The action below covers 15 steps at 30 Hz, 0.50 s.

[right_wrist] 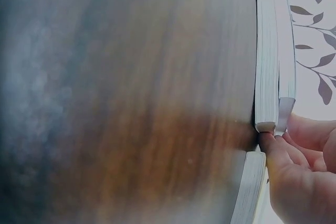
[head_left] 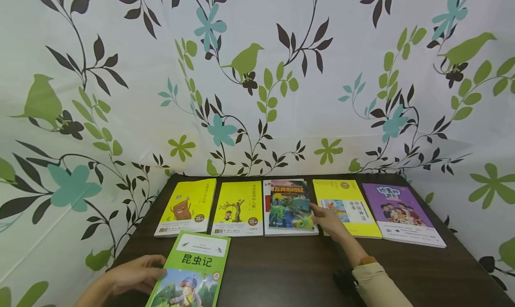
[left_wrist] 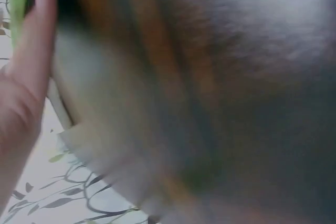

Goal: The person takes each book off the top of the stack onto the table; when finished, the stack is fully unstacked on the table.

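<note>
My left hand (head_left: pixel 134 275) grips the left edge of a green book (head_left: pixel 201 251) with an insect title and a cartoon child on its cover, at the front left. In the left wrist view its thumb lies along a green edge; the rest is blurred. Reaching to the middle of the row, my right hand (head_left: pixel 331 222) holds the right edge of a blue-green illustrated book (head_left: pixel 289 204). That one lies on a white-and-red book (head_left: pixel 266 213). In the right wrist view, the thumb touches the upper book (right_wrist: pixel 285 40) and fingertips lie beside the lower book (right_wrist: pixel 266 51).
Two yellow books, one with a brown figure (head_left: pixel 187 202) and one with a tree (head_left: pixel 237 206), lie at left. Another yellow book (head_left: pixel 350 208) and a purple book (head_left: pixel 402 213) lie at right. Behind the dark table (head_left: pixel 277 271) hangs a patterned cloth (head_left: pixel 257 97).
</note>
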### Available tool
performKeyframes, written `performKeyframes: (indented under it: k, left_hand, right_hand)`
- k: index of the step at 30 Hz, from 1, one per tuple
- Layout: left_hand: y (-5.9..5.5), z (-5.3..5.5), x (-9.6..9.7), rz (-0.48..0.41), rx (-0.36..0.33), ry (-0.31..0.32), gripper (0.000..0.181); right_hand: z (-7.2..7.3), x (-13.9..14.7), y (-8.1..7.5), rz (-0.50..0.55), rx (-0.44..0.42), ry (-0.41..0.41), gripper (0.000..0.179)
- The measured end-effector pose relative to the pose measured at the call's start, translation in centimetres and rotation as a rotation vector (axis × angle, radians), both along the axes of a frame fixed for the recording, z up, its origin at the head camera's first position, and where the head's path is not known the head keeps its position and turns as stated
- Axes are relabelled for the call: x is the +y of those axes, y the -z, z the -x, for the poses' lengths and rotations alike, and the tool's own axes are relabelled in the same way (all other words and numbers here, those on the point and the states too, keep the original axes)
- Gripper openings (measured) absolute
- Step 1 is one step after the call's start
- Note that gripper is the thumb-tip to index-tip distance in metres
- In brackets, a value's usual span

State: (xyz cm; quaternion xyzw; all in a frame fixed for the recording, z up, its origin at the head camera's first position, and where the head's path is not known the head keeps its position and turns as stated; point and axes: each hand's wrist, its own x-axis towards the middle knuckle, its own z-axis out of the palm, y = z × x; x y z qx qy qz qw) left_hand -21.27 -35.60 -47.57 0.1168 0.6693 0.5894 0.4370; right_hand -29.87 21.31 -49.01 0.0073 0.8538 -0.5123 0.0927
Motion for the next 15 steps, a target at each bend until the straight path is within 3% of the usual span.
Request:
performKeyframes:
  k: [7,15]
  left_hand:
    - [-1.1,0.1,0.3,0.273,0.19,-0.067,0.027]
    - [-1.8,-0.3,0.3,0.363,0.281,-0.016,0.019]
  right_hand:
    - [0.0,0.1,-0.1,0.007,0.004,-0.008,0.056]
    - [0.0,-0.1,-0.3,-0.021,-0.002,-0.006,0.056]
